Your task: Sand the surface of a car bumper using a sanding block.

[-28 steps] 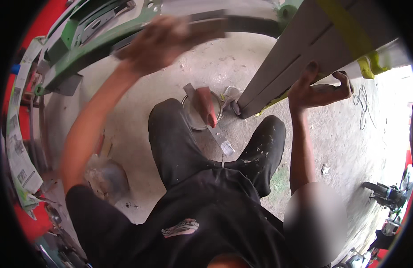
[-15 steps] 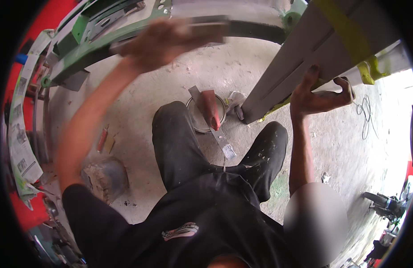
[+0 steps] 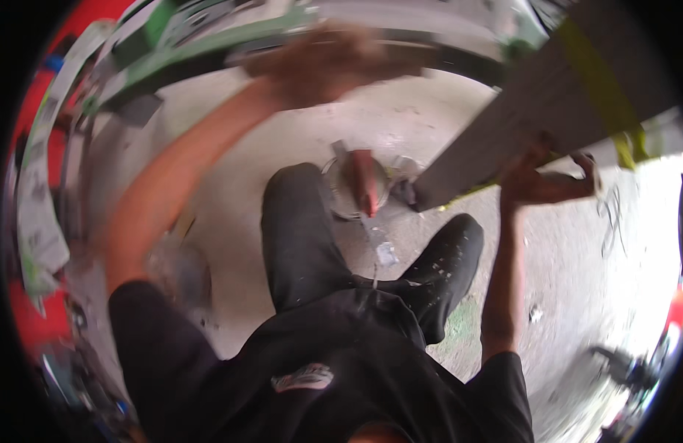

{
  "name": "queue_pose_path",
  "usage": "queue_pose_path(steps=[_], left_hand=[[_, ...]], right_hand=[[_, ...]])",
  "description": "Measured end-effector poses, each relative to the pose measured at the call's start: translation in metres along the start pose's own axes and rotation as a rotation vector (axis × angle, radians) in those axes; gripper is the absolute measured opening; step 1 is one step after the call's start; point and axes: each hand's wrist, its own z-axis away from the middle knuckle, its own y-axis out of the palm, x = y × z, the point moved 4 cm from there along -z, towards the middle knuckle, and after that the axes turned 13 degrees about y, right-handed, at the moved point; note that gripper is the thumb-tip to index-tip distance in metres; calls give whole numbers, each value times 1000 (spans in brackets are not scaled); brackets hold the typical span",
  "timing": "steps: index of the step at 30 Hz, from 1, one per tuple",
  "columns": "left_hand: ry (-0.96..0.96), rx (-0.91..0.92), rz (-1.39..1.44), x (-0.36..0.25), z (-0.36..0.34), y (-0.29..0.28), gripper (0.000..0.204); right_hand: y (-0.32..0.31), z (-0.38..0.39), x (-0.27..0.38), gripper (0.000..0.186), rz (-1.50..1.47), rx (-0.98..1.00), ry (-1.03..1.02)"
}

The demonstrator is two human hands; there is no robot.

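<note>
My left hand (image 3: 323,66) is positioned at the top of the view, fingers clamped on a long flat block (image 3: 408,60) (motion blur hides the individual fingers). The block projects from both sides of the hand. It lies across the green curved frame (image 3: 164,74) in view; I cannot tell whether the two surfaces touch.

My right hand (image 3: 548,177) is located at the lower edge of the long grey panel (image 3: 519,107). Thumb and curled fingers stand apart, with a gap between them; the thumb overlaps the panel face, but I cannot tell whether it presses there. The panel runs diagonally from the upper right down toward the floor (image 3: 282,125). Yellow tape (image 3: 596,81) crosses its wide upper part.

Between my knees and the lower end of the panel stands a round tin (image 3: 341,196). A red piece (image 3: 365,181) and a flat strip (image 3: 386,255) lie across it.
</note>
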Motion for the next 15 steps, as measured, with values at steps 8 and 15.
queue_pose_path(steps=[8, 15], left_hand=[[-782, 170, 405, 25, 43, -8, 16], [-1273, -377, -681, 65, 253, -126, 46]], right_hand=[[-22, -19, -18, 54, -49, -77, -6], [-15, -17, 2, 58, -11, -43, -7]])
